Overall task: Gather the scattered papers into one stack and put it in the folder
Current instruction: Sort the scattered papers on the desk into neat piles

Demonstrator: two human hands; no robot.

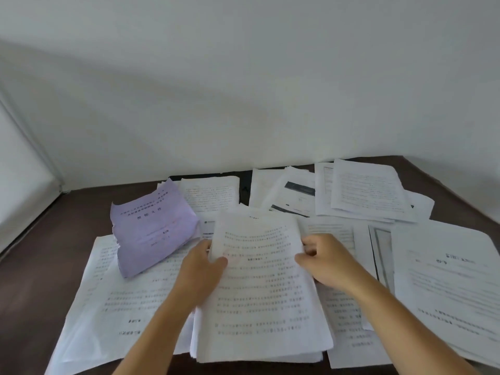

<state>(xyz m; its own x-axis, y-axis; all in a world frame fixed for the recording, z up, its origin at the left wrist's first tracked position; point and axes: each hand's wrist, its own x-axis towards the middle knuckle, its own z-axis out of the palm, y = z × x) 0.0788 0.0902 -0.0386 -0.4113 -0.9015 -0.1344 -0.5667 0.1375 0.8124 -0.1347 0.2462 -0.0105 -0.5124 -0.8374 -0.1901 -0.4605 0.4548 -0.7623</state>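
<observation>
Loose white sheets (140, 301) cover most of the dark table (54, 253), overlapping, so little bare top shows between them. Bare wood lies open along the left side and at the far right corner. A curled purple booklet (154, 228) rises above the sheets at left, an obstacle to a low sweep. The wall (243, 90) closes off the far edge just behind the farthest papers (368, 193).

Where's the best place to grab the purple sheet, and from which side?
A judgement: take the purple sheet at its near-left corner, coming from the left. That corner lies on top of the white papers, nothing covers it, and its curled edges look slightly lifted, so fingers can slide under. The left hand is nearest but is gripping the central stack.
</observation>
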